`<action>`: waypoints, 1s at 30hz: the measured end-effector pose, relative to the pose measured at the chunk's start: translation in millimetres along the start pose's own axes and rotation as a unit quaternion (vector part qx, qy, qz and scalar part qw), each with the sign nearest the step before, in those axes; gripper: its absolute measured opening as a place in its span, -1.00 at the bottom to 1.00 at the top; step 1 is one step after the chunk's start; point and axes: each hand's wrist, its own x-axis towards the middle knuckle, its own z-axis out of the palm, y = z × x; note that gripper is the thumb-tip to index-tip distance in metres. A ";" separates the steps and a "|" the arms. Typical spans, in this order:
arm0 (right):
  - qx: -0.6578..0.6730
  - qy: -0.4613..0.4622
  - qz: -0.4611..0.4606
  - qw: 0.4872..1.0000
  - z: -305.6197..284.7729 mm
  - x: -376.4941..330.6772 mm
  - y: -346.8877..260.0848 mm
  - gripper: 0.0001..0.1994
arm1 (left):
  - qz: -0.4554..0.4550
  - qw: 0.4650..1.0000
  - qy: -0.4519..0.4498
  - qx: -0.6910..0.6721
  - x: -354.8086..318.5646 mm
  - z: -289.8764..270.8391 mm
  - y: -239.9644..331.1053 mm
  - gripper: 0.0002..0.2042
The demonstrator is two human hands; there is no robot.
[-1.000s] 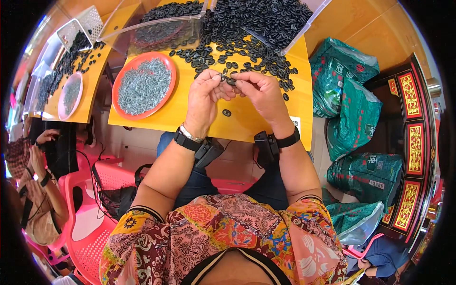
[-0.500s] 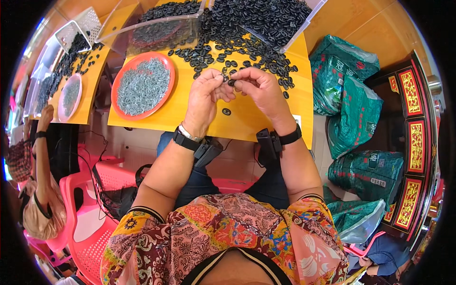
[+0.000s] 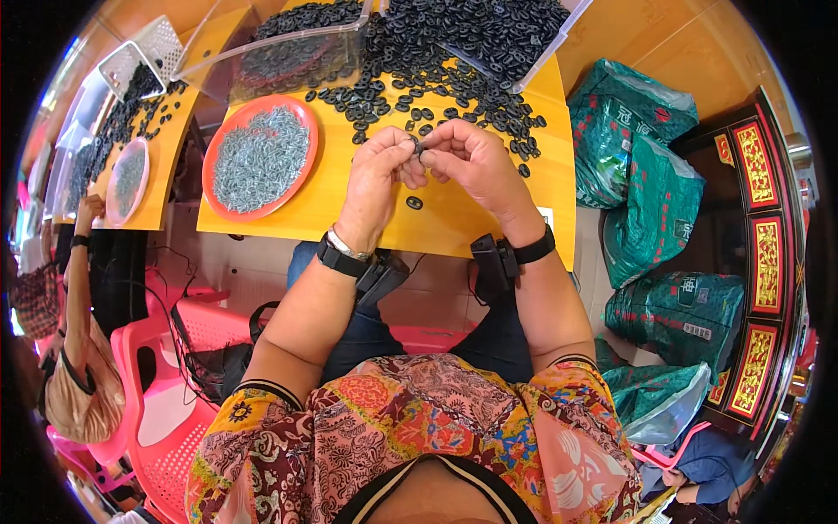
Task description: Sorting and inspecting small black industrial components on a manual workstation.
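Note:
My left hand and my right hand meet above the yellow table, both closed in a pinch. Between their fingertips is a small black oval piece, partly covered by the fingers; whether a metal part is also in the pinch cannot be made out. Just below the hands, one loose black oval piece lies on the table. To their left, a red-orange plate carries a heap of small silvery screw-like parts. Beyond the fingers many more black oval pieces are spread out.
Clear plastic bins of black pieces stand at the back of the table. Green sacks sit on the floor at right, beside a dark carved cabinet. At left, a co-worker's hand is near a pink plate; a pink chair stands below.
My fingertips have come together; the right hand's black oval piece now meets the left fingertips. The co-worker's arm has shifted slightly. The loose piece remains on the table.

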 end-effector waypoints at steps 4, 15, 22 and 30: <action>0.024 -0.006 0.017 1.000 -5.2 0.7 3.6 -0.88 | 0.001 1.000 0.005 -0.009 1.0 0.6 -0.3 -0.87; 0.038 0.049 0.013 0.998 -5.3 2.5 2.2 -0.83 | 0.001 1.000 0.027 0.009 -2.6 4.8 2.2 -0.88; 0.052 0.066 0.015 0.996 -4.5 -0.6 -3.4 -0.86 | 0.009 0.997 0.022 0.068 -3.6 6.4 2.3 -0.88; 0.032 0.083 -0.010 0.996 -0.9 -1.2 -6.6 -0.85 | -0.006 0.997 0.022 0.068 -3.2 3.5 0.0 -0.88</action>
